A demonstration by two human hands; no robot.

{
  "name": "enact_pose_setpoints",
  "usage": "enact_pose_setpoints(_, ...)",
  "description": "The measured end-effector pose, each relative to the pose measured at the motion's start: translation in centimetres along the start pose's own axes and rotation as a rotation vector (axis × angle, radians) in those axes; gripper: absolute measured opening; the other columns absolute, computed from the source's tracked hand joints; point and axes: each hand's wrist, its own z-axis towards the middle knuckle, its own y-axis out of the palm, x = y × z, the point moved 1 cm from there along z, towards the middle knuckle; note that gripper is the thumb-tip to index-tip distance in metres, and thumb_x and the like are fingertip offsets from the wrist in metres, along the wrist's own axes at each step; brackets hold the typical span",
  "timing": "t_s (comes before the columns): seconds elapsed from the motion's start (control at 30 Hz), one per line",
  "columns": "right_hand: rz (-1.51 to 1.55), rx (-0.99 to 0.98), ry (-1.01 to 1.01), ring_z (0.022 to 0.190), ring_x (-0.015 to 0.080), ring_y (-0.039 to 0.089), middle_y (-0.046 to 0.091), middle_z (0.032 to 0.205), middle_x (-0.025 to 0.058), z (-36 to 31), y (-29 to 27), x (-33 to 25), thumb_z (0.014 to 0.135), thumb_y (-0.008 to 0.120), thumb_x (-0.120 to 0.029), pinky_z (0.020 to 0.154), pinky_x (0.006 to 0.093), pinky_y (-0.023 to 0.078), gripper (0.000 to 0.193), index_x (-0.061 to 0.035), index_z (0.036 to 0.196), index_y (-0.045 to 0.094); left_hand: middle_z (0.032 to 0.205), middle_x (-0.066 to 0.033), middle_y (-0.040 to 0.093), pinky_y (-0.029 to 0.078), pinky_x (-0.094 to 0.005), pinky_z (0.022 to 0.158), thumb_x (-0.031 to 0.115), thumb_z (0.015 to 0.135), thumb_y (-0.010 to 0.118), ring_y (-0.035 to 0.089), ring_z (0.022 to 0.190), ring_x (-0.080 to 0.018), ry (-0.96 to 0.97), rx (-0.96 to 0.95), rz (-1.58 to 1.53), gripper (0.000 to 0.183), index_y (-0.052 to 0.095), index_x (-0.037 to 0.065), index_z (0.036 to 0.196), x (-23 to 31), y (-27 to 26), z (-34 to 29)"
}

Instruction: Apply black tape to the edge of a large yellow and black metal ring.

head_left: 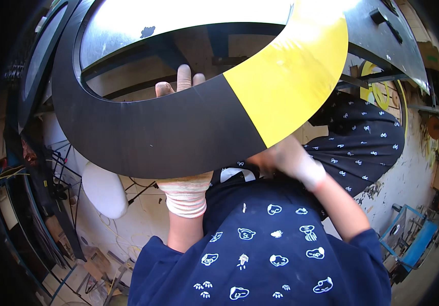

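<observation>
A large flat ring (158, 137), black on the left and yellow on the right, lies tilted in front of me. My left hand (184, 191), in a knitted glove with a striped cuff, reaches beneath its black near side. Several gloved fingertips come up through the ring's opening, so the hand holds the band from below; the palm is hidden. My right hand (293, 158), in a pale glove, is at the ring's near outer edge, just below the black-yellow seam. It is smeared by motion, and its fingers are partly hidden.
A metal-topped table (117, 41) with a dark frame stands beyond the ring. A white padded seat (104, 189) is at the left. Yellow curved strips (377, 89) hang at the far right. A blue metal frame (408, 237) stands low on the right.
</observation>
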Motion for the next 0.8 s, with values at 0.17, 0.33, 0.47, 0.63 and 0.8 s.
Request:
enact_pose_setpoints(0.17, 0.752, -0.128, -0.693, 0.108, 0.0119, 0.064, 0.065, 0.122, 0.0127, 10.6, -3.4, -1.0, 0.098, 0.063, -0.027, 0.093, 0.0255, 0.053, 0.051, 0.0012, 0.139, 0.051, 0.161, -0.0079, 0.032, 0.024, -0.0446, 0.123, 0.037, 0.103, 0.045, 0.031, 0.148, -0.0273, -0.010, 0.041, -0.199, 0.061, 0.030, 0.010, 0.155, -0.2, 2.4, -1.2)
enact_pose_setpoints(0.33, 0.581, -0.038, -0.607, 0.123, 0.0166, 0.055, 0.053, 0.140, 0.0155, 5.3, -4.1, -3.0, 0.098, 0.063, -0.024, 0.102, 0.0260, 0.045, 0.060, 0.0000, 0.148, 0.040, 0.162, -0.0073, 0.031, 0.023, -0.0432, 0.123, 0.037, 0.103, 0.044, 0.030, 0.149, -0.0266, -0.065, 0.055, -0.274, 0.061, 0.028, 0.011, 0.156, -1.2, 3.2, -2.7)
enact_pose_setpoints(0.47, 0.108, -0.062, -0.064, 0.075, 0.0192, 0.072, 0.071, 0.105, 0.0218, -3.5, -6.9, -4.1, 0.096, 0.064, -0.019, 0.067, 0.0283, 0.059, 0.059, 0.0015, 0.147, 0.041, 0.163, -0.0069, 0.029, 0.023, -0.0421, 0.123, 0.037, 0.104, 0.042, 0.028, 0.150, -0.0260, -0.105, 0.085, -0.348, 0.062, 0.026, 0.011, 0.157, -1.6, 3.4, -3.2)
enact_pose_setpoints(0.63, 0.400, 0.009, -0.280, 0.077, 0.0268, 0.073, 0.066, 0.113, 0.0304, -5.0, -6.1, -12.3, 0.098, 0.048, -0.060, 0.061, 0.0271, 0.059, 0.083, 0.0048, 0.148, 0.034, 0.164, -0.0063, 0.028, 0.022, -0.0407, 0.123, 0.037, 0.104, 0.041, 0.026, 0.151, -0.0252, -0.121, 0.108, -0.429, 0.062, 0.024, 0.011, 0.158, -1.7, 3.3, -3.4)
enact_pose_setpoints(0.8, 1.147, -0.658, 0.189, 0.078, 0.0180, 0.069, 0.070, 0.105, 0.0168, 2.8, -9.3, -12.7, 0.101, 0.056, -0.040, 0.071, 0.0273, 0.058, 0.054, 0.0059, 0.129, 0.052, 0.164, -0.0058, 0.026, 0.021, -0.0396, 0.123, 0.038, 0.105, 0.040, 0.025, 0.151, -0.0247, -0.107, 0.136, -0.495, 0.062, 0.023, 0.012, 0.159, 0.0, 3.1, -2.6)
